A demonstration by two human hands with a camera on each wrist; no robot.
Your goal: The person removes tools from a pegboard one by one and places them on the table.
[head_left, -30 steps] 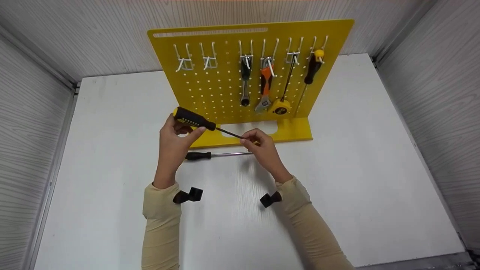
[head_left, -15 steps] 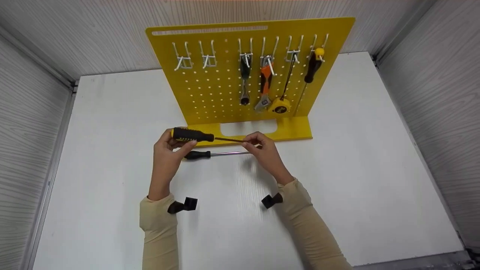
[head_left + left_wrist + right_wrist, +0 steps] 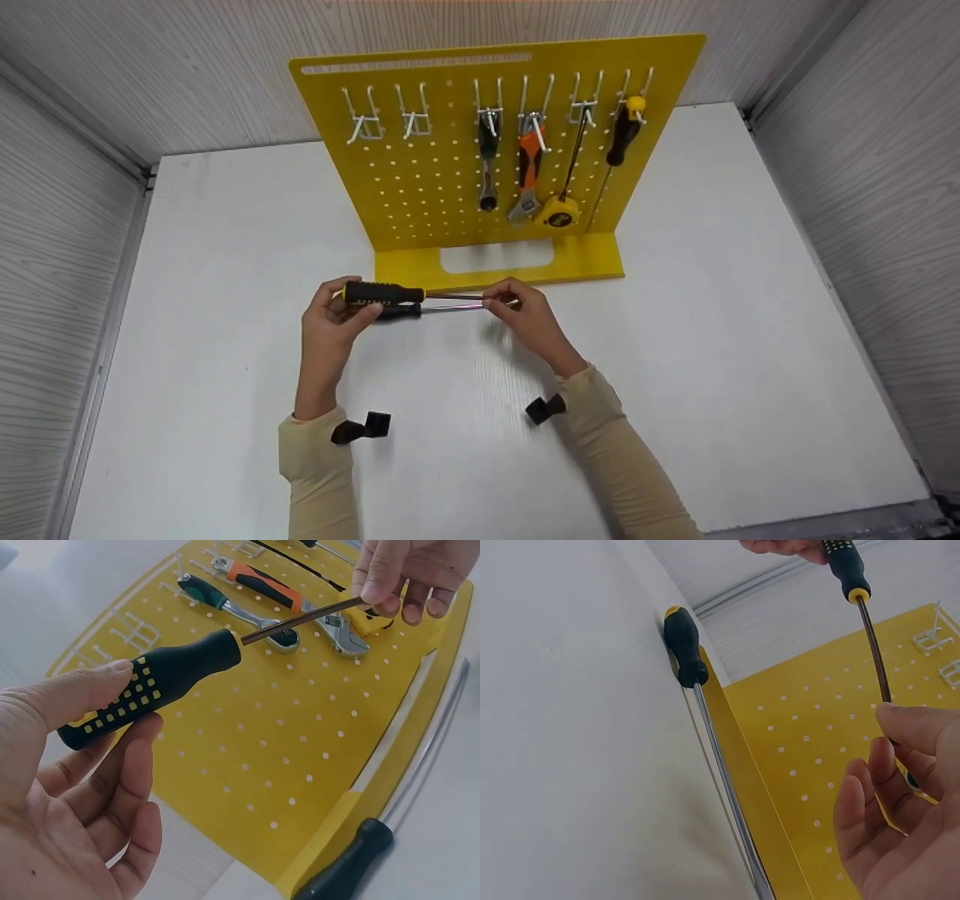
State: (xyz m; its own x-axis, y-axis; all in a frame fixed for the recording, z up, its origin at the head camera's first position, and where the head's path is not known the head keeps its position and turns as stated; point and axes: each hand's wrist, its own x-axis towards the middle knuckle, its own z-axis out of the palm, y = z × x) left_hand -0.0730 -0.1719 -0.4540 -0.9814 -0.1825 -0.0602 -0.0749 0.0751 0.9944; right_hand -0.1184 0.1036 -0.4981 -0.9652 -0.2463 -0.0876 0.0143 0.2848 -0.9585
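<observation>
Between both hands a screwdriver (image 3: 385, 292) with a black handle dotted in yellow is held level. My left hand (image 3: 328, 330) pinches its handle between thumb and fingers. At the other end, my right hand (image 3: 527, 319) pinches the tip of the dark shaft (image 3: 875, 652), its thumb against the fingertips. A second screwdriver (image 3: 686, 649), with a plain dark handle and a bright shaft, lies on the table along the front of the pegboard's base. In the head view the held screwdriver partly covers its handle.
A yellow pegboard (image 3: 420, 180) stands behind the hands. On its white hooks hang a ratchet wrench (image 3: 488, 161), an orange adjustable wrench (image 3: 530, 165), a tape measure (image 3: 559, 213) and another screwdriver (image 3: 625, 135). Two hooks (image 3: 365, 126) at the left hold nothing. Pale walls enclose the white table (image 3: 720, 360).
My left hand has come down toward the table's front, bringing the handle from tilted to level, just over the lying screwdriver. My right hand keeps its pinch on the shaft and shifts slightly nearer.
</observation>
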